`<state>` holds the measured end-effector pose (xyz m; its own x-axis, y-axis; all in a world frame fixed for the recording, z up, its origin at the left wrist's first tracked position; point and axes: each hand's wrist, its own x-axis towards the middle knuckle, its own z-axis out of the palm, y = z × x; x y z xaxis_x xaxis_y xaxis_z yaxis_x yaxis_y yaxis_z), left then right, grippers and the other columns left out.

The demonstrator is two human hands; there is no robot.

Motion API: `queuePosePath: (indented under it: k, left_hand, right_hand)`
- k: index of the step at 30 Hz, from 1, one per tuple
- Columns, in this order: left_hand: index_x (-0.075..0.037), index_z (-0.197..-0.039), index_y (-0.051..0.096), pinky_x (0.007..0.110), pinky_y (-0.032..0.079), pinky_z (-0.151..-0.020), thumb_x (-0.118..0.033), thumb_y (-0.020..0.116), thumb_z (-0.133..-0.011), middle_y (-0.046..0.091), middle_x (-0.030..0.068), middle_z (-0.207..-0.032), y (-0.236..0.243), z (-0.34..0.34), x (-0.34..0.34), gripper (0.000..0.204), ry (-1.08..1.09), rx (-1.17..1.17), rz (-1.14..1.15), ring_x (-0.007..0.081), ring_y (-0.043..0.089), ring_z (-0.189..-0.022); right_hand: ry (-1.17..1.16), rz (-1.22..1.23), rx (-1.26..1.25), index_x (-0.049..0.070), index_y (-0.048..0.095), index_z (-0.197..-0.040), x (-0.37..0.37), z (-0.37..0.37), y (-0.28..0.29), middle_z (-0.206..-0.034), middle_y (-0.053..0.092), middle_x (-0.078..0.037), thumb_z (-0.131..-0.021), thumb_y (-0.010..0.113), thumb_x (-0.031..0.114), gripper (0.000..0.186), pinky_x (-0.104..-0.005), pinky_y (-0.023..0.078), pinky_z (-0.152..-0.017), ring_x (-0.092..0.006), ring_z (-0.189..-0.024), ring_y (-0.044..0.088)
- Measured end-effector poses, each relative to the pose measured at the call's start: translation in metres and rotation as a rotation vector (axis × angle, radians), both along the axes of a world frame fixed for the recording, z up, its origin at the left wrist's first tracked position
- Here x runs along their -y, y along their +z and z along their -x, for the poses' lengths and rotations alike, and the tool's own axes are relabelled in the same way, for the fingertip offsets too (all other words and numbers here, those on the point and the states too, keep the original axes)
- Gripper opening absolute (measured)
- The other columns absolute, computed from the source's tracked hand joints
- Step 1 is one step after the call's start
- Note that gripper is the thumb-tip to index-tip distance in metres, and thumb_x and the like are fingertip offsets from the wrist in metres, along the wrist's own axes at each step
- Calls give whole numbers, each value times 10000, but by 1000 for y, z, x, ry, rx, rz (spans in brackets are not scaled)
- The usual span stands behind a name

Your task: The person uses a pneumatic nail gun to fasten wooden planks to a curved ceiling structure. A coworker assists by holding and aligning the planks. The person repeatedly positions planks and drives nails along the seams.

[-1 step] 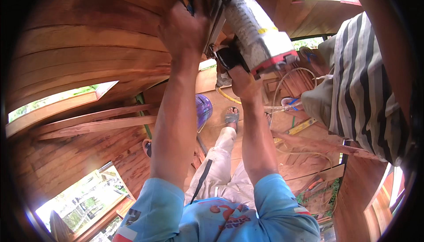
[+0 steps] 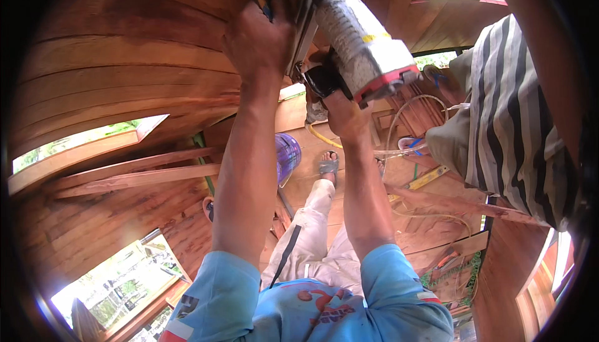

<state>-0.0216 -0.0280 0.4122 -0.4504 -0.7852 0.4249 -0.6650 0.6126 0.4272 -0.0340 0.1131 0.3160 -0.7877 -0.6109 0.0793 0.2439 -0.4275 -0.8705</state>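
A pneumatic nail gun (image 2: 362, 39) with a scuffed silver body and a red-edged end cap is raised at the top of the view. My right hand (image 2: 334, 95) is wrapped round its black handle, the fingers partly hidden behind the tool. Left of the nail gun, my left hand (image 2: 259, 39) is raised against the dark wooden boards (image 2: 118, 45), fingers curled. A small blue and dark thing shows at those fingers; its kind is unclear. The nail gun's nose lies in shadow near the boards. A yellow air hose (image 2: 324, 139) hangs below the right hand.
At right stands another person in a striped garment (image 2: 518, 111). Below are a purple bucket (image 2: 287, 155), a yellow spirit level (image 2: 427, 178) and a clear looping hose (image 2: 390, 123). Wooden beams (image 2: 143, 176) cross at left, and green netting (image 2: 458, 273) lies lower right.
The nail gun's capped end has risen very slightly. Both hands keep nearly the same places.
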Motion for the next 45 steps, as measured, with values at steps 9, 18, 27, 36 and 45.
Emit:
queuePosePath:
  k: [9,18,27,36,45]
  left_hand:
    - [-25,-747,697,554,567,-709,-360,598,-933,711,224,-738,-6,4,-1,396,-34,45,164,460,708,-737]
    - [-10,-733,685,545,553,-736,-374,586,-945,700,262,-746,0,0,0,433,-119,47,-5,475,701,-770]
    - [-24,-829,711,569,529,-795,-347,555,-956,711,273,-824,1,-13,-7,381,-196,18,-55,495,689,-814]
    - [-25,-837,703,571,531,-824,-322,554,-937,716,275,-845,4,-16,-6,347,-199,54,-85,498,693,-850]
    - [-35,-815,696,572,541,-790,-285,585,-928,717,260,-817,-2,-19,-3,296,-234,32,-52,491,696,-809]
  right_hand:
    - [-32,-129,-281,-41,594,-1354,-23,-8,-12,-824,645,-4,-895,622,54,470,-224,452,-598,-73,-669,592]
    - [-83,-174,-600,33,717,-1108,-19,4,-5,-1124,701,-156,-751,796,62,367,-512,515,-927,-387,-1048,674]
    - [6,49,-493,0,726,-1028,-13,31,-1,-970,746,-108,-759,776,42,277,-384,573,-793,-244,-885,719]
    - [6,120,-403,-2,742,-1011,-4,29,8,-948,767,-76,-773,762,40,243,-312,589,-766,-162,-861,733]
    - [11,45,-411,21,740,-924,2,28,2,-857,760,-72,-673,763,80,259,-321,581,-722,-184,-770,734]
